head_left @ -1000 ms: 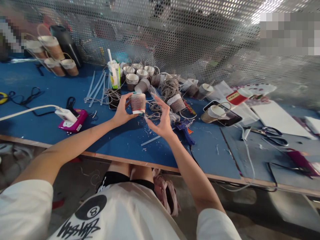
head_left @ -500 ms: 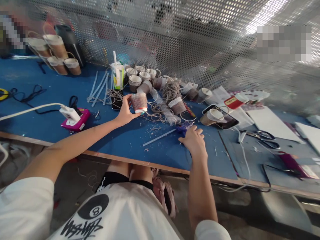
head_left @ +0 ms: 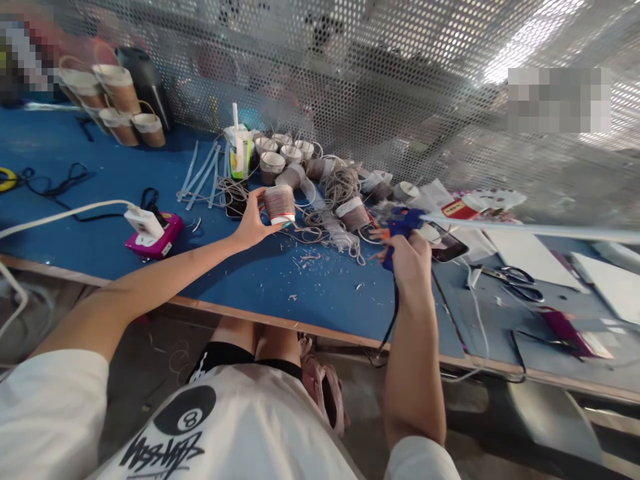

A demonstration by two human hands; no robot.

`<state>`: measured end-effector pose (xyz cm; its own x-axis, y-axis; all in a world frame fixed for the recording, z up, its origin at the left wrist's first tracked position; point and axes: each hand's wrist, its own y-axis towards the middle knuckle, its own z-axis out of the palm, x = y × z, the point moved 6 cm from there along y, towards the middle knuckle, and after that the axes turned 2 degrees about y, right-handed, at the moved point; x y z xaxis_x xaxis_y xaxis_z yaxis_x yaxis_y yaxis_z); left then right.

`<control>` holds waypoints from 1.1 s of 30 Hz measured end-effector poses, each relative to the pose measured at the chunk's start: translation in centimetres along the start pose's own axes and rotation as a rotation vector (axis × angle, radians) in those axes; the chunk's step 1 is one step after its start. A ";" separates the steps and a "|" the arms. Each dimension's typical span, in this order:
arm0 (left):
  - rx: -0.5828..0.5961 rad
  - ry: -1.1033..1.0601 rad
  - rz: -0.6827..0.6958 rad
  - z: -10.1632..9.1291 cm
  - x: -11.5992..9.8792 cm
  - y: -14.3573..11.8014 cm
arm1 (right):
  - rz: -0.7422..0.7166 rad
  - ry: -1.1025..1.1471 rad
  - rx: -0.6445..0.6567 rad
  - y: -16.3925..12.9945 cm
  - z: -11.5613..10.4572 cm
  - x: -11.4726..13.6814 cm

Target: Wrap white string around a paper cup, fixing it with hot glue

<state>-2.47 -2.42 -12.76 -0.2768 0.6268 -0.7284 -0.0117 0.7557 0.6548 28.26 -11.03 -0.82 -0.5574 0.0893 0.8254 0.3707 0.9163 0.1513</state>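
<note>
Between the thumb and fingers of my left hand [head_left: 251,225] is a small cord-wrapped cup [head_left: 280,203], tilted, its white end facing down toward me. My right hand [head_left: 411,260] grips a blue glue gun [head_left: 404,223] by its handle, above the table to the right of the cup. A long pale glue stick [head_left: 520,229] sticks out of the gun toward the right. Its black cord [head_left: 393,323] hangs down over the table edge. The gun's nozzle end is blurred.
Wrapped cups [head_left: 273,167] and tangled cord [head_left: 343,187] lie behind my hands. Loose glue sticks [head_left: 203,172] and a drink carton [head_left: 240,153] are at the back left, a magenta power socket [head_left: 155,237] at left. Scissors [head_left: 520,280] lie at right, before a perforated metal panel [head_left: 380,87].
My right hand has taken hold of the glue gun and lifted it off the table, turning it so the glue stick points right. The left hand keeps its hold on the cup.
</note>
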 end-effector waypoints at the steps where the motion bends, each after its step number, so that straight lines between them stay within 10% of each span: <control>1: 0.001 0.010 0.002 0.0 -0.1 0.0 | -0.001 0.163 0.114 0.4 1.3 0.4; 8: 0.034 0.045 0.017 -0.5 -1.3 0.1 | -0.131 0.520 0.658 -0.6 9.3 3.1; 33: 0.125 0.359 0.134 -0.6 -1.8 0.3 | -0.007 0.328 0.626 -1.5 12.4 0.0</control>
<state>-2.54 -3.45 -11.16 -0.5863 0.6319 -0.5069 0.1582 0.7030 0.6934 18.48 -7.53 -7.82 -0.2689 0.0509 0.9618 -0.1834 0.9776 -0.1030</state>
